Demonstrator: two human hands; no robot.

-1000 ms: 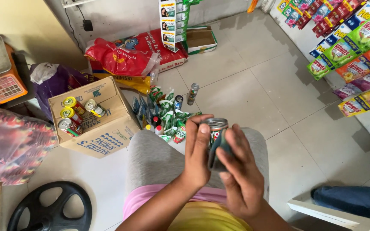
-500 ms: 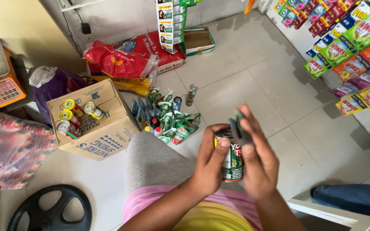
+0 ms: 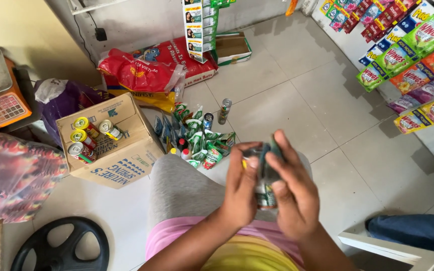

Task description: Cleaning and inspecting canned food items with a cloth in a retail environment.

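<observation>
While both hands, the left hand and right hand, press a small green can between them above the lap, a loosened grip could drop it onto the tiled floor among the packets below.

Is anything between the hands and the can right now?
Nothing visible. The left hand and the right hand both press directly on the can, held upright over the lap, clear of the carton and the bottles on the floor.
</observation>
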